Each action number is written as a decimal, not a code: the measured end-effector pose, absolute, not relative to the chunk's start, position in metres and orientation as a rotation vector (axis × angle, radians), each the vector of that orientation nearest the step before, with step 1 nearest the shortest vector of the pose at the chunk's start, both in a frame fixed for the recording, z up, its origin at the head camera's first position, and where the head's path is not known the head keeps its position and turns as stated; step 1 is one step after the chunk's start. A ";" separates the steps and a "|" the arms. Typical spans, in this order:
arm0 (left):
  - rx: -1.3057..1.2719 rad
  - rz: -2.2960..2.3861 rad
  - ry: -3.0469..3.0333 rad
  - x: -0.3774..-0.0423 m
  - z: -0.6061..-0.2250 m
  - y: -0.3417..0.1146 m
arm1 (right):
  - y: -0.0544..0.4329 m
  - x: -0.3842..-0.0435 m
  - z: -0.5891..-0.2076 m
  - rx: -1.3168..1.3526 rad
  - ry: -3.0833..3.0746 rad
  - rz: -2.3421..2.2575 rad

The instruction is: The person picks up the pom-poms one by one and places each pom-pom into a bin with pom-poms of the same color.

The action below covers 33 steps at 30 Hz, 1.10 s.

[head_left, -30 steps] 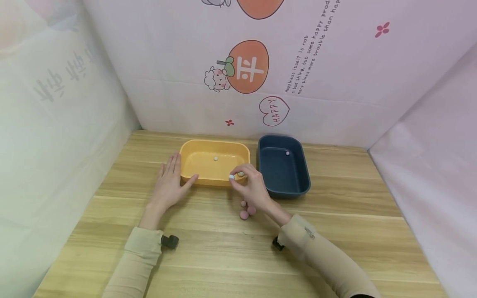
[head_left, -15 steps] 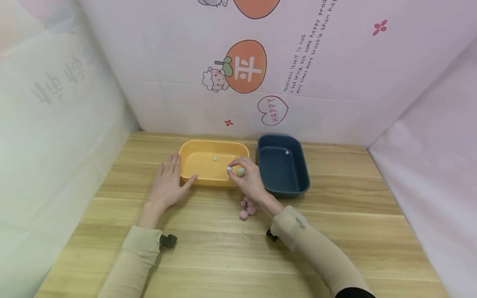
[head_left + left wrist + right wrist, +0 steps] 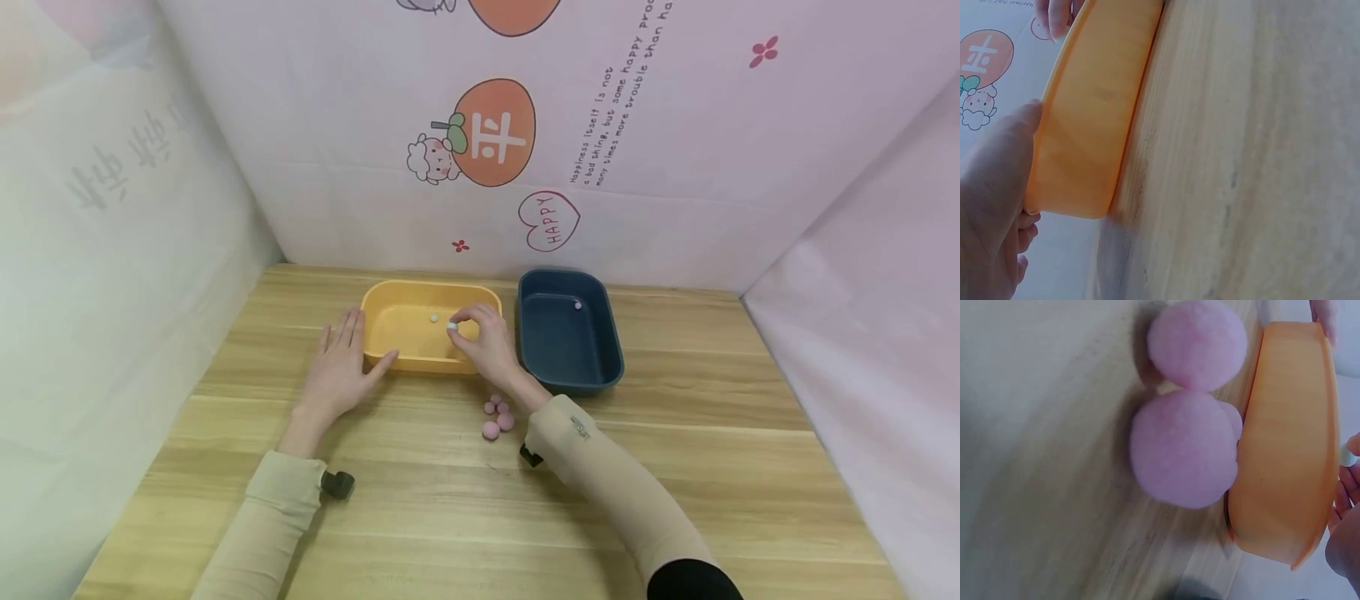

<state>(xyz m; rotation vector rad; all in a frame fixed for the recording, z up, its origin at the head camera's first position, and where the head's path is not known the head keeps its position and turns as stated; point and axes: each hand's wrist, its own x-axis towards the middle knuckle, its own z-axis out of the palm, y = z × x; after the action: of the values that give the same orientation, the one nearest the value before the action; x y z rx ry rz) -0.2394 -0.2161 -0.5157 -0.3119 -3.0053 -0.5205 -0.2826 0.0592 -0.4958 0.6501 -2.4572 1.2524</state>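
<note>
Head view: the right hand (image 3: 487,340) pinches a small, pale whitish ball (image 3: 452,327) between curled thumb and forefinger, above the inside of a yellow, rounded rectangular tray (image 3: 420,364). The left hand (image 3: 337,367) lies at that tray's left end, its fingers straight and touching the wall, its thumb spread onto the near rim; it grips nothing else. Another small pale ball (image 3: 433,318) lies on the yellow tray's floor, toward the far side.

Just right of the yellow tray stands a dark blue, deeper-looking rectangular tray (image 3: 566,350), with one tiny pink ball (image 3: 578,306) on its floor near the far wall. On the wooden desk (image 3: 420,508), in front of the trays and near the right forearm, sits a cluster of fuzzy pink balls (image 3: 491,431), two larger and three smaller. The right wrist view shows the two larger ones touching.

Both arms wear beige sleeves (image 3: 288,492). Behind the desk hangs a white printed cloth (image 3: 337,208) bearing orange fruit and a red-outlined heart.
</note>
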 end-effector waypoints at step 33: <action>-0.309 -0.488 -2.982 -0.239 -0.519 -0.217 | 0.059 -0.280 -0.492 0.658 -2.538 1.267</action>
<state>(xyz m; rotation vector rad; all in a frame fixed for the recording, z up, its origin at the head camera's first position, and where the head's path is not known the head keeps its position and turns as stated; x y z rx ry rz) -0.2393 -0.2169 -0.5187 -0.3087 -2.9825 -0.4883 -0.2802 0.0589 -0.4919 0.6583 -2.5378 1.2671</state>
